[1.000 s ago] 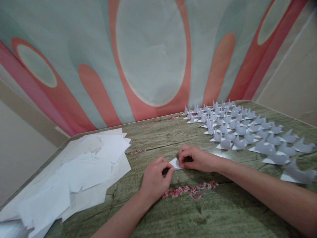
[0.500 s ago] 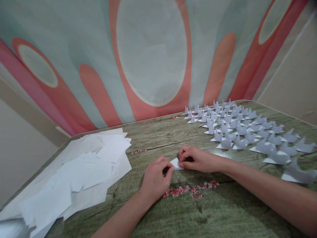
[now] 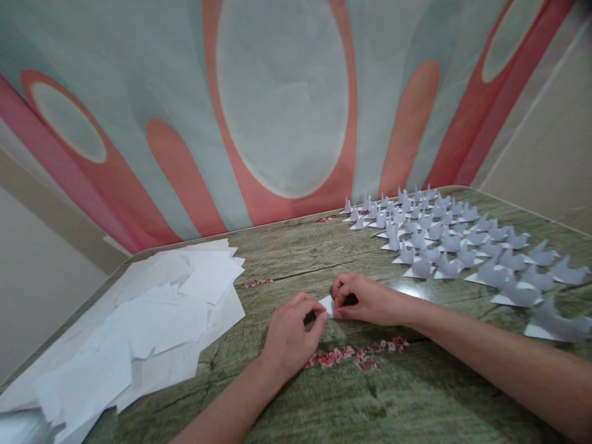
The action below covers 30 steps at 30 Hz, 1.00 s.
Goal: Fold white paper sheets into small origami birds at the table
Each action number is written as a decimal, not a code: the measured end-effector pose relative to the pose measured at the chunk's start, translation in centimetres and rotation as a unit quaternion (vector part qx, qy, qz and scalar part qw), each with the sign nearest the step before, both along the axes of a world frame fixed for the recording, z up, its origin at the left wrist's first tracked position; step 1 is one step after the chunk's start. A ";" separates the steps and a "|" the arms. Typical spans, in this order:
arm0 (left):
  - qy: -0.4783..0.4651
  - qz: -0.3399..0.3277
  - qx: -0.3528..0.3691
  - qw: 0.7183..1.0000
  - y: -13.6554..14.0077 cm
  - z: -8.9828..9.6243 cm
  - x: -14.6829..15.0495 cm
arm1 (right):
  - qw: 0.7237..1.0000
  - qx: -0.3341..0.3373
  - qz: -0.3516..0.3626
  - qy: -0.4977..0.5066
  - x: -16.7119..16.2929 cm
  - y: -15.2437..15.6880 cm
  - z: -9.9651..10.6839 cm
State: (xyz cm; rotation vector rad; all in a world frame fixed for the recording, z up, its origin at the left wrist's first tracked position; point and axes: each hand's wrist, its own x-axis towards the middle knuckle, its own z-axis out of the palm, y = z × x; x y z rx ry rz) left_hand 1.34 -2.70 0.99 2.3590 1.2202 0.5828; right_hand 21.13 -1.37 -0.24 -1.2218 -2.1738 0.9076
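Note:
Between my two hands is a small piece of folded white paper (image 3: 328, 304), partly covered by my fingers. My left hand (image 3: 296, 327) pinches its left side between thumb and fingertips. From the right, my right hand (image 3: 358, 298) grips the other side, its fingers curled. Both hands are low over the wood-patterned table (image 3: 287, 401), close together. The paper's exact fold shape is hidden.
A loose heap of white paper sheets (image 3: 157, 320) covers the table's left side. Several rows of folded white paper birds (image 3: 448, 265) stand at the right and far right. Behind the table rises a patterned wall covering (image 3: 282, 98).
My right hand has shifted slightly left, nearer my left hand, and less of the folded paper shows between them. My left hand stays about where it was.

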 end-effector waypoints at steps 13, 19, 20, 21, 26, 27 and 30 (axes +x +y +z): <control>0.010 0.026 0.041 0.999 0.4 -0.9 0.6 | 0.998 0.037 -0.025 -0.047 -0.5 -0.2 0.1; 0.011 0.034 0.055 0.998 0.4 -1.3 0.7 | 0.995 0.059 -0.027 -0.074 -0.6 -0.3 0.1; 0.010 0.034 0.057 0.998 0.4 -1.4 0.6 | 0.995 0.059 -0.027 -0.077 -0.6 -0.3 0.1; 0.010 0.032 0.057 0.998 0.4 -1.4 0.6 | 0.995 0.058 -0.027 -0.080 -0.7 -0.4 0.1; 0.005 0.024 0.057 0.998 0.4 -1.3 0.6 | 0.991 0.069 -0.045 -0.108 -1.0 -0.7 0.3; 0.003 0.024 0.056 0.998 0.4 -1.3 0.6 | 0.989 0.073 -0.051 -0.116 -1.1 -0.7 0.4; 0.005 0.023 0.051 0.998 0.5 -1.3 0.5 | 0.986 0.081 -0.058 -0.137 -1.3 -0.9 0.5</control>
